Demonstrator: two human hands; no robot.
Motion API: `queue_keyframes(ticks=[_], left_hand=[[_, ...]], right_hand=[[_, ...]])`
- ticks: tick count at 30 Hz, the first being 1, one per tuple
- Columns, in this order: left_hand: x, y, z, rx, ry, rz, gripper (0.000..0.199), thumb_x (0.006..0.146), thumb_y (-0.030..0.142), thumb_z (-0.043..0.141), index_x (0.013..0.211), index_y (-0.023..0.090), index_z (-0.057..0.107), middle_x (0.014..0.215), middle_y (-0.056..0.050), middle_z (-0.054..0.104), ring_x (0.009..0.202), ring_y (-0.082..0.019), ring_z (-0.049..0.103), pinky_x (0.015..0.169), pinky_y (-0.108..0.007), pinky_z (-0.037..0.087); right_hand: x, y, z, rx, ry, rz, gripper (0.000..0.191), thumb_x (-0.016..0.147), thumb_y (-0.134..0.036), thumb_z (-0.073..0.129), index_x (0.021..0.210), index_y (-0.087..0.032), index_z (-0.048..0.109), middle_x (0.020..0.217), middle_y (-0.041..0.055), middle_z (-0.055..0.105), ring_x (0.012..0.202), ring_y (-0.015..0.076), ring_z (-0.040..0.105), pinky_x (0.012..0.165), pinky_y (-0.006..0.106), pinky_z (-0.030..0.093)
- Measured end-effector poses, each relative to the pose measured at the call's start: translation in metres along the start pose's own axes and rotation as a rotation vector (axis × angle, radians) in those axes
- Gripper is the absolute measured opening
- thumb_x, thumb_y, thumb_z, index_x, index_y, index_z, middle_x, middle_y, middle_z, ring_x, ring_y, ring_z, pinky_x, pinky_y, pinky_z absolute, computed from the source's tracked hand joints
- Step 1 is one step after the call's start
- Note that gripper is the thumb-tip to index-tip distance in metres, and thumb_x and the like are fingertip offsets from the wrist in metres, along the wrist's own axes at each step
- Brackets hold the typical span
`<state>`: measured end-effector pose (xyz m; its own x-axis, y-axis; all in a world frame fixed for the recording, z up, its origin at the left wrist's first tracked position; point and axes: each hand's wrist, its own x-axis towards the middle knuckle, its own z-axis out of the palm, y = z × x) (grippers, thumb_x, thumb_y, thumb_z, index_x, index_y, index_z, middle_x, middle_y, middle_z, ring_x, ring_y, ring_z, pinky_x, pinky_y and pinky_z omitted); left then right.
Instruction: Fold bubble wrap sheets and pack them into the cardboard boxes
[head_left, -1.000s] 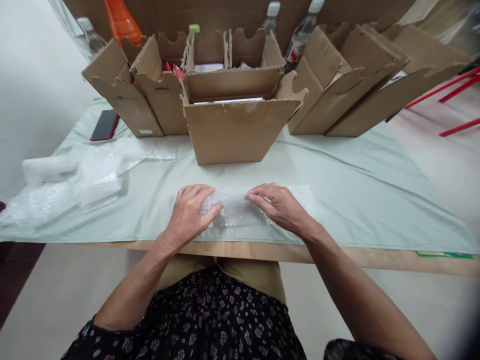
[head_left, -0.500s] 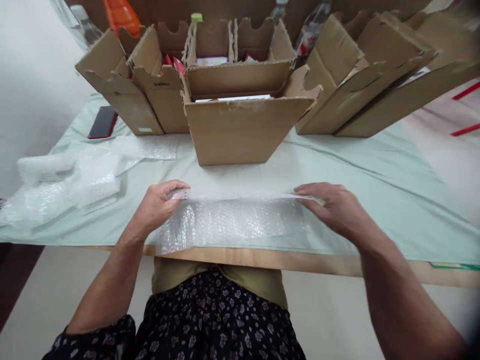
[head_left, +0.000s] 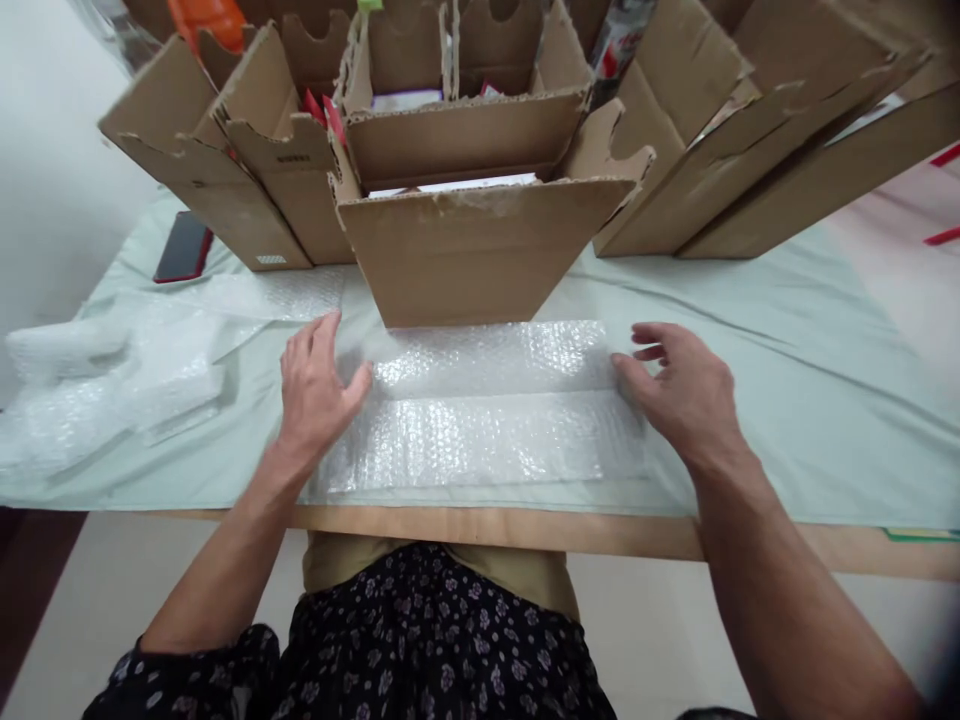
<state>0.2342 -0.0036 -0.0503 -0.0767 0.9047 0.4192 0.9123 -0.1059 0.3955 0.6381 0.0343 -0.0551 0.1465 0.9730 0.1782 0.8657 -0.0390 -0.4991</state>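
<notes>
A clear sheet of bubble wrap (head_left: 480, 440) lies flat on the pale green cloth, with a crease running across its middle. At its left end is my left hand (head_left: 319, 380), fingers spread and thumb close to the sheet's edge. My right hand (head_left: 675, 385) hovers by the opposite end, its fingers apart and slightly curled, the thumb near the wrap. Neither hand grips anything. Just beyond the sheet stands an open cardboard box (head_left: 480, 255) with something white inside.
More crumpled bubble wrap (head_left: 127, 380) is heaped on the left, near a dark phone (head_left: 184, 245). Further cardboard boxes (head_left: 262, 200) stand along the back, with others (head_left: 720, 150) to the right. A wooden table edge (head_left: 480, 525) runs along the front.
Both hands have let go of the bubble wrap and moved apart. Its raised fold has come down, and the sheet now lies spread further toward the box. The view has shifted slightly.
</notes>
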Motion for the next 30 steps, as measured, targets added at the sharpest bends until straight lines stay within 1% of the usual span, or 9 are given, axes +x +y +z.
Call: queue_keyframes(ticks=[2, 5, 7, 9, 13, 16, 20, 25, 30], left_hand=[[-0.011, 0.007, -0.005, -0.002, 0.060, 0.110, 0.063, 0.090, 0.030, 0.065, 0.149, 0.012, 0.052, 0.147, -0.022, 0.060, 0.139, -0.037, 0.055, 0.120, -0.058, 0.042], [-0.021, 0.025, -0.010, -0.025, -0.035, 0.261, 0.043, 0.095, 0.026, 0.062, 0.137, 0.017, 0.061, 0.143, -0.017, 0.063, 0.137, -0.034, 0.057, 0.120, -0.056, 0.043], [-0.024, 0.040, -0.005, -0.029, -0.185, 0.338, 0.034, 0.098, 0.022, 0.058, 0.131, 0.018, 0.065, 0.146, -0.016, 0.062, 0.142, -0.034, 0.054, 0.121, -0.055, 0.043], [-0.025, 0.053, 0.005, -0.008, -0.352, 0.404, 0.036, 0.099, 0.019, 0.054, 0.134, 0.018, 0.064, 0.156, -0.016, 0.056, 0.151, -0.034, 0.047, 0.124, -0.055, 0.040], [-0.028, 0.057, 0.027, 0.087, -0.591, 0.434, 0.049, 0.104, 0.026, 0.051, 0.153, 0.017, 0.051, 0.171, -0.016, 0.040, 0.161, -0.033, 0.033, 0.130, -0.056, 0.029], [-0.034, 0.042, 0.029, 0.145, -0.620, 0.353, 0.059, 0.106, 0.042, 0.051, 0.160, 0.018, 0.043, 0.174, -0.016, 0.033, 0.164, -0.035, 0.027, 0.132, -0.060, 0.022], [-0.044, 0.015, 0.014, 0.220, -0.583, 0.244, 0.065, 0.106, 0.050, 0.048, 0.162, 0.019, 0.042, 0.175, -0.017, 0.030, 0.164, -0.038, 0.024, 0.132, -0.060, 0.019], [-0.057, -0.010, 0.000, 0.259, -0.503, 0.164, 0.066, 0.105, 0.053, 0.045, 0.162, 0.019, 0.041, 0.174, -0.019, 0.032, 0.163, -0.038, 0.027, 0.131, -0.061, 0.020], [-0.065, -0.018, -0.005, 0.287, -0.472, 0.133, 0.066, 0.106, 0.054, 0.041, 0.161, 0.018, 0.040, 0.174, -0.021, 0.032, 0.163, -0.038, 0.027, 0.130, -0.063, 0.020]], right_hand=[[-0.010, -0.003, 0.000, -0.010, 0.102, -0.087, 0.036, 0.086, -0.035, 0.064, 0.119, -0.022, 0.067, 0.124, 0.0149, 0.073, 0.091, 0.0275, 0.071, 0.090, 0.051, 0.054], [-0.029, -0.025, 0.001, -0.011, 0.097, -0.318, 0.030, 0.094, -0.035, 0.060, 0.120, -0.022, 0.068, 0.131, 0.0150, 0.071, 0.116, 0.0333, 0.069, 0.100, 0.055, 0.053], [-0.041, -0.050, 0.010, -0.017, -0.007, -0.474, 0.033, 0.097, -0.032, 0.057, 0.126, -0.020, 0.068, 0.140, 0.0162, 0.068, 0.129, 0.0351, 0.064, 0.106, 0.057, 0.050], [-0.049, -0.075, 0.025, -0.046, -0.144, -0.596, 0.039, 0.100, -0.028, 0.053, 0.135, -0.018, 0.065, 0.151, 0.0176, 0.062, 0.136, 0.0347, 0.060, 0.108, 0.056, 0.050], [-0.055, -0.101, 0.058, -0.144, -0.333, -0.692, 0.049, 0.102, -0.024, 0.045, 0.149, -0.015, 0.057, 0.160, 0.0168, 0.054, 0.148, 0.0322, 0.051, 0.112, 0.053, 0.048], [-0.054, -0.093, 0.067, -0.220, -0.355, -0.654, 0.054, 0.106, -0.035, 0.043, 0.153, -0.011, 0.053, 0.164, 0.0174, 0.050, 0.153, 0.0321, 0.044, 0.120, 0.052, 0.042], [-0.053, -0.062, 0.059, -0.309, -0.322, -0.565, 0.065, 0.107, -0.050, 0.040, 0.159, -0.011, 0.046, 0.169, 0.0165, 0.042, 0.158, 0.0322, 0.038, 0.126, 0.051, 0.036], [-0.052, -0.032, 0.046, -0.357, -0.262, -0.472, 0.066, 0.108, -0.051, 0.034, 0.160, -0.012, 0.045, 0.169, 0.0150, 0.042, 0.157, 0.0319, 0.040, 0.126, 0.051, 0.037], [-0.053, -0.023, 0.044, -0.358, -0.217, -0.450, 0.065, 0.107, -0.051, 0.033, 0.157, -0.012, 0.048, 0.167, 0.0164, 0.045, 0.156, 0.0335, 0.041, 0.125, 0.055, 0.037]])
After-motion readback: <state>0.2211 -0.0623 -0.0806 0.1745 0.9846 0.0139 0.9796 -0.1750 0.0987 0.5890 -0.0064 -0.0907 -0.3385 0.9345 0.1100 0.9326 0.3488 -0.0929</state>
